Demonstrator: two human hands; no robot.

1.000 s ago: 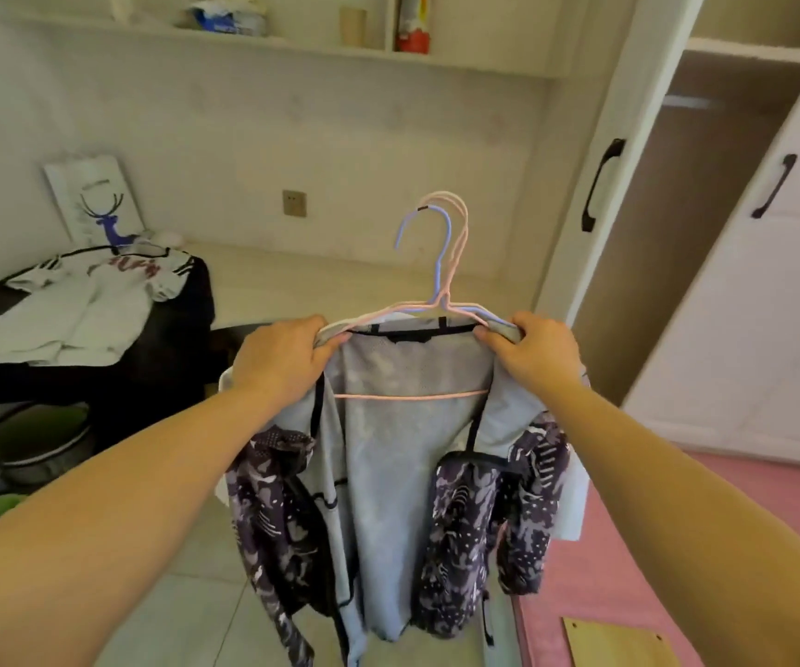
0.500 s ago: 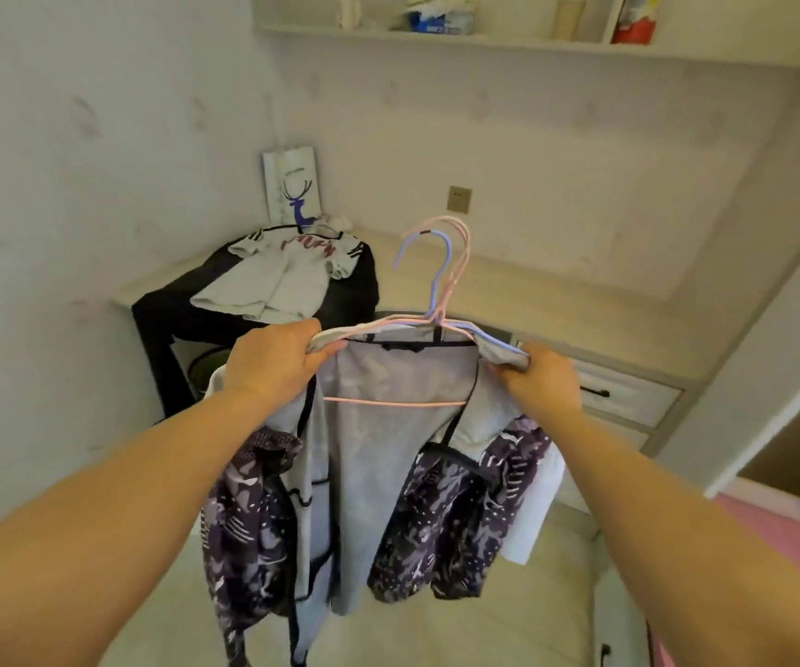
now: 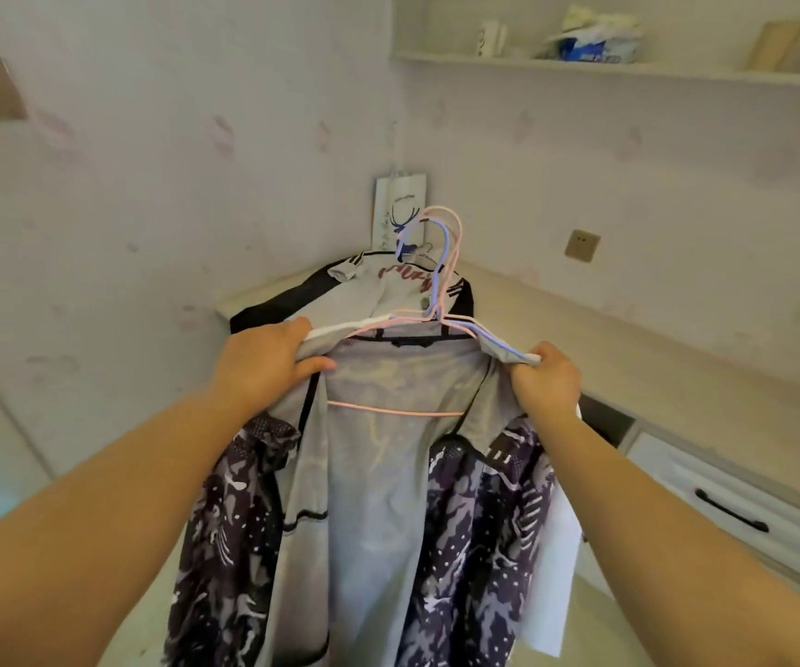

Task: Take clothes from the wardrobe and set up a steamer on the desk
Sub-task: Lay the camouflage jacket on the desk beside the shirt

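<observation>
While both hands were raised ahead of the person, the left hand [image 3: 263,365] was clenched on the left shoulder of a bundle of hung clothes [image 3: 378,498], and the right hand [image 3: 544,382] was clenched on the right shoulder. The garments, a grey top with a dark patterned jacket outside it, hung free in the air from several stacked wire hangers [image 3: 441,281], pink and lilac, with their hooks standing up between the hands.

The step in hand was judged to be the carrying of wardrobe clothes to the desk [image 3: 629,358], which lay just beyond the bundle along the corner walls. No steamer could be seen, so that part of the task appeared not yet begun.

The next move would call for lowering the bundle flat onto bare desk surface, keeping the hooks from snagging.

One obstruction was noted: a white and black shirt [image 3: 378,286] was already spread over the desk's corner end, directly behind the hooks. A paper bag with a deer print [image 3: 400,209] stood against the wall there. The stretch to the right, below the wall socket [image 3: 582,245] and above the drawer [image 3: 734,512], looked free. A shelf [image 3: 629,69] with small items ran overhead.
</observation>
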